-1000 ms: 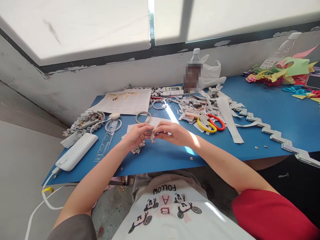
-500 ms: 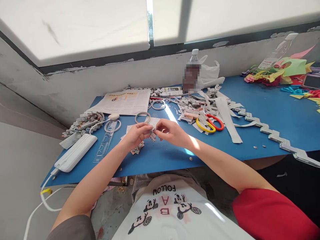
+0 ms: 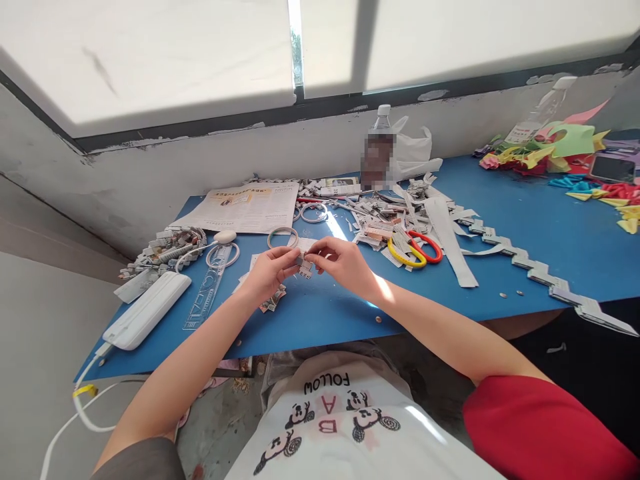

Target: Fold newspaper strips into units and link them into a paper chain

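My left hand (image 3: 270,272) and my right hand (image 3: 343,263) meet above the near middle of the blue table. Between their fingertips is a small folded newsprint strip (image 3: 305,270), with printed characters on its lower end. Thumb and fingers of my left hand pinch its left side. My right fingers are closed at its upper right edge; their tips partly cover the paper. More folded newsprint pieces (image 3: 273,301) lie below my left hand. Just behind the hands sits a pale ring (image 3: 271,238).
Yellow-and-red-handled scissors (image 3: 413,264) lie right of a newsprint scrap pile (image 3: 373,217). A folded paper chain (image 3: 543,277) extends right over the table edge. Left are a newspaper sheet (image 3: 225,212), a clear stencil ruler (image 3: 204,300) and a white corded box (image 3: 150,310). A bottle (image 3: 379,160) stands behind.
The view has shifted slightly. My right fingertips have moved a little up along the folded strip, and more of its printed face shows. Both hands keep hold of it.
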Demonstrator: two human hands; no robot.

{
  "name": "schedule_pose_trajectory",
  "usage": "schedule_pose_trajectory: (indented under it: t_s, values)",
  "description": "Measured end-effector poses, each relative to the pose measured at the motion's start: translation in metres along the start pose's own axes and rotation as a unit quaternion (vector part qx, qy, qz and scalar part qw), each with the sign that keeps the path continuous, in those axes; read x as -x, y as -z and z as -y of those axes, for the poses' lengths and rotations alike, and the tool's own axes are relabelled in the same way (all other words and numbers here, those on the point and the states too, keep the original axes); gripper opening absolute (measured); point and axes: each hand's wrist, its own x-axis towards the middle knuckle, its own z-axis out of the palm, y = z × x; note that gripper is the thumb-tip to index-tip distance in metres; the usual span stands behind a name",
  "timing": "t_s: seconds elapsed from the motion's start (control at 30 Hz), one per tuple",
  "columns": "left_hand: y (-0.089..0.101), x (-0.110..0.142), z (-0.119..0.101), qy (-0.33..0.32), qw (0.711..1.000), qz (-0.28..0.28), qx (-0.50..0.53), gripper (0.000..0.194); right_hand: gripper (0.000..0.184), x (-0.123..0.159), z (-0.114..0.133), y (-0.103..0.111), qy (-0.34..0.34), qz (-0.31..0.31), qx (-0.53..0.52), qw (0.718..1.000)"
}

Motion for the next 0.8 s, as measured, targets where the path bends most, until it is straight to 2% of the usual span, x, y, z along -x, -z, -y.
schedule_pose_trajectory:
  t_s: [0.17, 0.3, 0.5, 0.67, 0.8]
  values:
    - [-0.0005, -0.0012, 0.0019, 0.014, 1.000, -0.020, 0.000, 0.032, 0.015, -0.0014, -0.0035, 0.0010, 0.053, -0.005, 0.091, 0.994]
    - [-0.0009, -0.0014, 0.0032, -0.002, 0.999, -0.031, -0.022, 0.034, 0.014, -0.0019, -0.0026, 0.0016, 0.054, 0.005, 0.119, 0.991]
    - [0.0010, -0.0014, 0.0040, -0.028, 0.998, -0.016, -0.060, 0.030, 0.019, -0.0045, -0.0026, 0.0021, -0.053, 0.022, -0.017, 0.998]
    - [0.0046, -0.0032, 0.0051, -0.030, 0.999, 0.018, -0.035, 0.028, 0.027, -0.0078, -0.0049, 0.0006, -0.083, 0.029, -0.134, 0.987]
    - [0.0033, -0.0020, 0.0033, -0.031, 0.999, 0.022, -0.030, 0.028, 0.031, -0.0074, -0.0063, -0.0006, -0.114, 0.023, -0.155, 0.981]
